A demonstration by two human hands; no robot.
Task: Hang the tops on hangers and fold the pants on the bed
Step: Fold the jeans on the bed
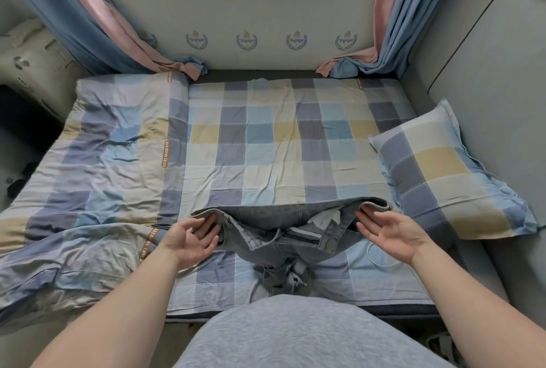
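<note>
A pair of light grey-blue jeans (pixel 267 220) lies at the near edge of the bed (pixel 266 137), waistband spread wide and fly open, with the legs bunched below toward me. My left hand (pixel 190 239) is palm up at the left end of the waistband, its fingers curled into the band. At the right end my right hand (pixel 388 231) has its fingertips tucked under the band. No tops or hangers are in view.
A crumpled checked quilt (pixel 97 160) covers the left part of the bed. A checked pillow (pixel 437 172) lies at the right against a grey padded wall (pixel 478 66). Blue and pink curtains (pixel 97 27) hang at the far corners. A thin white loop (pixel 381 261) lies near my right wrist.
</note>
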